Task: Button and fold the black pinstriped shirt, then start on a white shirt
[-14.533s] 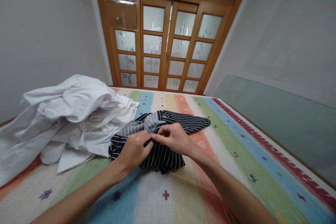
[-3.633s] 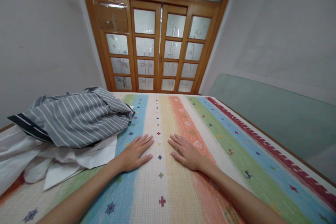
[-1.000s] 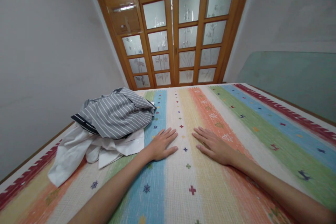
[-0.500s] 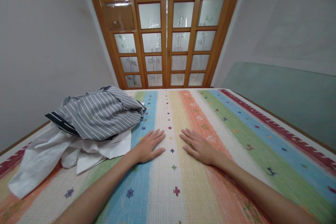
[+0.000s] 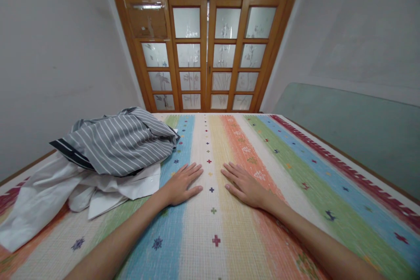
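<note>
Palm down on the striped cloth (image 5: 203, 227), my left hand (image 5: 182, 186) lies flat with its fingers stretched out, over the blue and white stripes. My right hand (image 5: 244, 186) rests the same way on the yellow and orange stripes, a short gap from the left. Neither hand holds anything. Left of my left hand is a heap of clothes: a grey garment with white stripes and a dark trim (image 5: 121, 144) lies on top of a white garment (image 5: 42, 197). The white one is partly hidden and spreads toward the left edge.
Beyond the far edge stands a wooden door with glass panes (image 5: 207, 52). A pale green panel (image 5: 344, 127) runs along the right side, against the wall. A grey wall (image 5: 49, 52) rises at the left.
The view has shifted slightly, so the scene sits a little further left. My hands and the clothes keep their places on the cloth.
</note>
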Motion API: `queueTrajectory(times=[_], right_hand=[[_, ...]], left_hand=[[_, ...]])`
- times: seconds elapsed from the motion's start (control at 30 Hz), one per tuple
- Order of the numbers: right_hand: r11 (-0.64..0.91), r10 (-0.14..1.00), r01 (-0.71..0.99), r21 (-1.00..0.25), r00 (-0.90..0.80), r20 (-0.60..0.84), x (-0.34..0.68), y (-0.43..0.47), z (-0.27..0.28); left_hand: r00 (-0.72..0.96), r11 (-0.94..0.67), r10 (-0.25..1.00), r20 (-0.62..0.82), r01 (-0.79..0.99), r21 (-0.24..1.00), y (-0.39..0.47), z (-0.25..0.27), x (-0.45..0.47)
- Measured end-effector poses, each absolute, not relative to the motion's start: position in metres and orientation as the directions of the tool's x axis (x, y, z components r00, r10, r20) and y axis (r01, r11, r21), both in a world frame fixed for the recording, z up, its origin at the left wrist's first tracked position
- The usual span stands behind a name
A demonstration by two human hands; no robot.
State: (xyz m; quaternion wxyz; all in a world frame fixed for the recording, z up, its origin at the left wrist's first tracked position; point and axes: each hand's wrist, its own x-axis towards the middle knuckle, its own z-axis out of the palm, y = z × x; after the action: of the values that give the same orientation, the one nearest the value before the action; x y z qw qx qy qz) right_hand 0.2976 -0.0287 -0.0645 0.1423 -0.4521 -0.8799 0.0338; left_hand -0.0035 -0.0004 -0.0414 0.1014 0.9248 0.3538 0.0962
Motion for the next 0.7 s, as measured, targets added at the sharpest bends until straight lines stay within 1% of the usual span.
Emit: queueTrajectory(times=[0.1, 0.2, 0.33, 0.43, 0.5, 0.57, 0.63, 0.7], right_hand=[[0.590, 0.805, 0.788, -0.179, -0.554, 0.213, 0.297, -0.029, -0.064], [0.587, 0.806, 0.790, -0.175, -0.552, 0.214, 0.296, -0.030, -0.062], [0.586, 0.808, 0.789, -0.186, -0.550, 0.213, 0.295, -0.031, -0.060], [0.584, 0.810, 0.789, -0.192, -0.550, 0.202, 0.294, -0.030, -0.059], [0.581, 0.812, 0.789, -0.199, -0.548, 0.201, 0.295, -0.030, -0.059], [0.579, 0.814, 0.788, -0.208, -0.545, 0.200, 0.295, -0.031, -0.058], [0.575, 0.818, 0.790, -0.214, -0.542, 0.193, 0.294, -0.031, -0.057], [0.569, 0.822, 0.794, -0.214, -0.539, 0.187, 0.294, -0.032, -0.057]], left_hand=[[0.732, -0.736, 0.670, 0.119, 0.636, 0.230, 0.001, -0.044, -0.004], [0.735, -0.750, 0.661, 0.152, 0.642, 0.159, 0.000, -0.045, -0.005], [0.768, -0.791, 0.583, 0.265, 0.611, -0.034, 0.003, -0.040, -0.011], [0.759, -0.755, 0.541, 0.362, 0.628, -0.190, 0.015, -0.021, -0.021], [0.696, -0.672, 0.555, 0.456, 0.698, -0.248, 0.026, 0.001, -0.029], [0.592, -0.562, 0.585, 0.554, 0.788, -0.249, 0.039, 0.026, -0.038], [0.426, -0.408, 0.629, 0.650, 0.893, -0.191, 0.052, 0.048, -0.050], [0.202, -0.200, 0.665, 0.719, 0.976, -0.089, 0.064, 0.057, -0.067]])
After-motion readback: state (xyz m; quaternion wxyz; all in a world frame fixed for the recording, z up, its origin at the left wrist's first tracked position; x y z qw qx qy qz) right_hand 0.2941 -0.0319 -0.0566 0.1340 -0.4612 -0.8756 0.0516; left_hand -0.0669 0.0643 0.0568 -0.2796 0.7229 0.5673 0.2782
